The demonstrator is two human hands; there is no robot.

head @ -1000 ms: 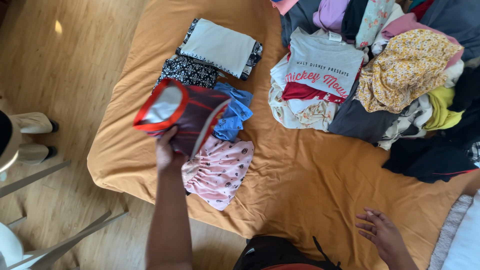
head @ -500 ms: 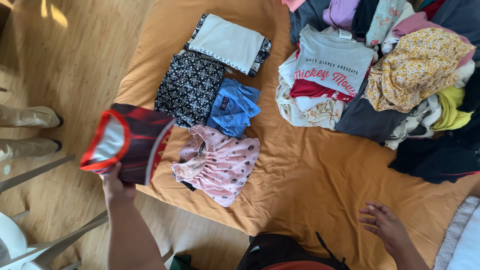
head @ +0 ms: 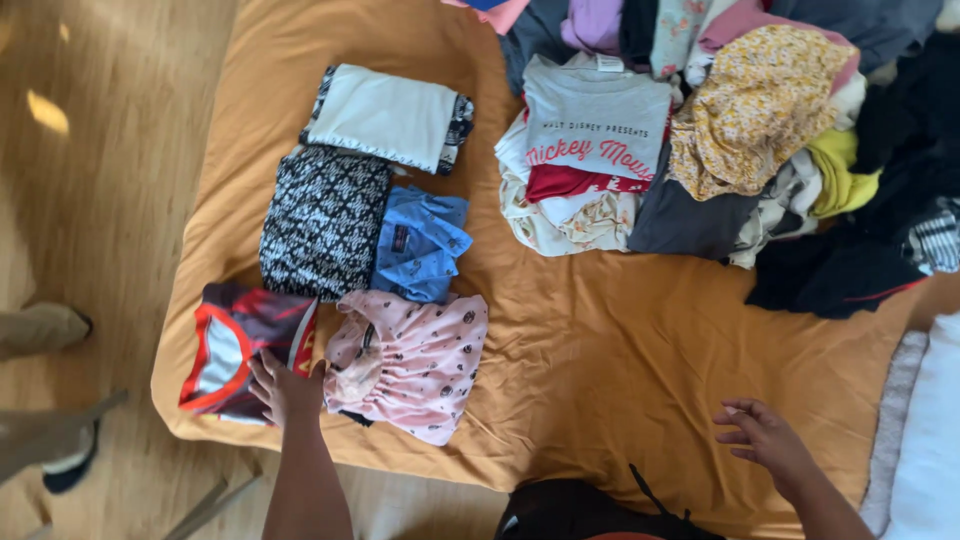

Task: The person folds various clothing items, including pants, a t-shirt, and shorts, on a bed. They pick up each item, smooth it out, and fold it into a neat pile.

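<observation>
My left hand [head: 282,388] rests with spread fingers on the near edge of a folded dark garment with red and white trim [head: 240,345], which lies flat on the orange sheet [head: 620,350] at the bed's near left corner. Right beside it lies a folded pink patterned garment [head: 412,362]. My right hand [head: 765,440] hovers open and empty over bare orange sheet at the near right. Behind the pink piece sit a folded blue shirt [head: 420,243], a black-and-white patterned piece [head: 322,220] and a white folded piece [head: 385,117].
A heap of unfolded clothes fills the far right: a grey printed T-shirt [head: 595,120], a yellow floral garment [head: 760,105], dark items [head: 840,270]. A white cloth [head: 925,430] lies at the right edge. Wooden floor [head: 90,180] and shoes [head: 45,330] are to the left.
My left hand has lowered the dark red-trimmed garment from the air beyond the bed's left edge onto the sheet beside the pink piece. My right hand has barely moved.
</observation>
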